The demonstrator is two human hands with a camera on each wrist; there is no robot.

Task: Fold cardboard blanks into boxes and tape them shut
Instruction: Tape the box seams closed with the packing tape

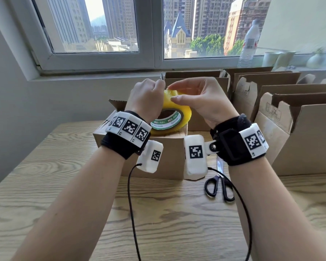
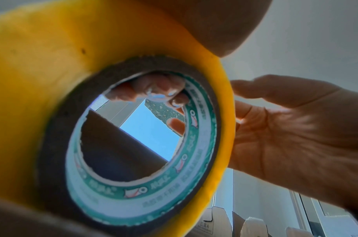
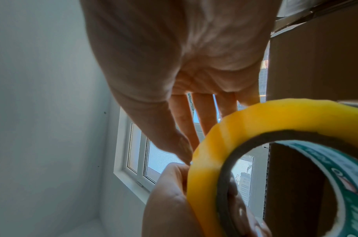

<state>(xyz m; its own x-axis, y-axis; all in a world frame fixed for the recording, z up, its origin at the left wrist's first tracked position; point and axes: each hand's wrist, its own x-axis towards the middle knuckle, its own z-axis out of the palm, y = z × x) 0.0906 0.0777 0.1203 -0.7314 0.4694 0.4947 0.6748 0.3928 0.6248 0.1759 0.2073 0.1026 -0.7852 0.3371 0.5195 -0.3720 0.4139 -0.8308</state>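
Hands raised together over a closed cardboard box (image 1: pixel 169 153) standing on the bench (image 1: pixel 45 185), wrists bent toward each other. Left hand (image 1: pixel 145 97) curled round the roll of yellow tape (image 1: pixel 175 112), fingers (image 2: pixel 163 89) hooked through the core and showing inside the ring, thumb over the outer band. Roll held on edge, tilted, its hole facing the wearer, directly between the two hands and just above the box top. Right hand (image 1: pixel 199 98) arched over the roll's far upper side, fingers (image 3: pixel 202 112) long and slightly spread, thumb (image 3: pixel 174 139) and forefinger closing on the tape at the roll's top edge near the left knuckles. Whether a loose end is actually nipped there: cannot tell, since the tape is glossy and the spot is small and half hidden by the left hand. Scissors (image 1: pixel 220 187) lying on the bench below the right wrist, blades covered by the wrist camera. Open boxes (image 1: pixel 271 102) ranged beyond the right fingers, cut off at the frame edge.
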